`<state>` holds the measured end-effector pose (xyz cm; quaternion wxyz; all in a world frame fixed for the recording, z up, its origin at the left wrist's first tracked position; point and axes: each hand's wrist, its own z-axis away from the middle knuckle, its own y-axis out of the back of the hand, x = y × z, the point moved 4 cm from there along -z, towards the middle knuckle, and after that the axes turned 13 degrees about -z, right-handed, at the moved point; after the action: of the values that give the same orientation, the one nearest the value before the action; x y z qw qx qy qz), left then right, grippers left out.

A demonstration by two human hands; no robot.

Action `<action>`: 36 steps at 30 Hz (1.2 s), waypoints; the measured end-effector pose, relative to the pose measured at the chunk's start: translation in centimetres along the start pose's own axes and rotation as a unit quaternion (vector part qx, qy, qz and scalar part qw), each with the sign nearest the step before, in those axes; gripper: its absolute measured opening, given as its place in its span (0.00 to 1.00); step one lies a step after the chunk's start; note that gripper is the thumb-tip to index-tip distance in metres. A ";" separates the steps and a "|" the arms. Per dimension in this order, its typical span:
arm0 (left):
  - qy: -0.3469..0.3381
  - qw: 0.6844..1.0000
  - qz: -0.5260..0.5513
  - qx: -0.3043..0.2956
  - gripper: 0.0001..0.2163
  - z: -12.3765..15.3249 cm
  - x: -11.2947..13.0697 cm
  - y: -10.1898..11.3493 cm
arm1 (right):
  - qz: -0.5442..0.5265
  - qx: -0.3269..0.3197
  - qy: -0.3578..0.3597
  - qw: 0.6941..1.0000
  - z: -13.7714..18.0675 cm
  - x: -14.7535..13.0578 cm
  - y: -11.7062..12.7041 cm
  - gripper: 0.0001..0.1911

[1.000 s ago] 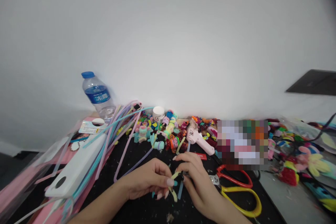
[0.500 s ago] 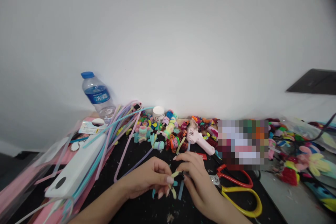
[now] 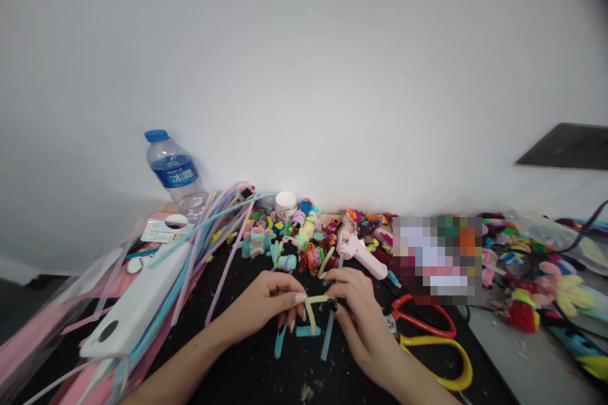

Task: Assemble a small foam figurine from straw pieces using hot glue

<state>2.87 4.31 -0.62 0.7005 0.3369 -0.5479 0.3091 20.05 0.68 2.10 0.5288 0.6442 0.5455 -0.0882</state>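
A short, pale yellow pipe cleaner [image 3: 311,316] spans the space between my hands, bent so that one leg hangs down. My left hand [image 3: 268,304] is closed, thumb and fingertip at the bend. The other end is pinched by my right hand [image 3: 356,310], where a small shiny black piece [image 3: 333,305] shows at the fingertips; I cannot make out what it is. Under the hands lie a blue pipe cleaner piece [image 3: 303,331] and another blue piece [image 3: 279,345]. A translucent glue stick [image 3: 327,336] runs beneath my right hand towards the pink glue gun [image 3: 363,256].
Scissors with a red handle [image 3: 449,323] and a yellow handle [image 3: 468,370] lie right of my right arm. Colourful fuzzy figures [image 3: 256,240] line the wall, beside a paper cup [image 3: 285,204]. Leftward are long pipe cleaners [image 3: 223,285], a white power strip [image 3: 133,310] and a water bottle [image 3: 175,171].
My left hand has shifted left and up, uncovering the bend of the yellow pipe cleaner and the blue piece below. My right hand has risen slightly.
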 end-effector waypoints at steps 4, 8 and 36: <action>-0.003 1.000 -0.016 0.006 0.10 0.1 0.0 0.0 | 0.009 -0.001 -0.001 1.000 0.0 0.0 -0.1 0.12; 0.007 0.999 -0.047 -0.001 0.09 0.2 0.0 -0.2 | 0.014 0.001 -0.001 1.000 -0.1 0.0 0.0 0.12; 0.020 0.993 -0.115 -0.032 0.11 0.6 0.4 -1.1 | 0.001 -0.011 -0.007 1.000 -0.1 -0.1 -0.2 0.13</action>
<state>3.48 3.21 -0.25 0.7528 0.3692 -0.5005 0.2156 19.87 0.67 2.08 0.5396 0.6380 0.5424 -0.0864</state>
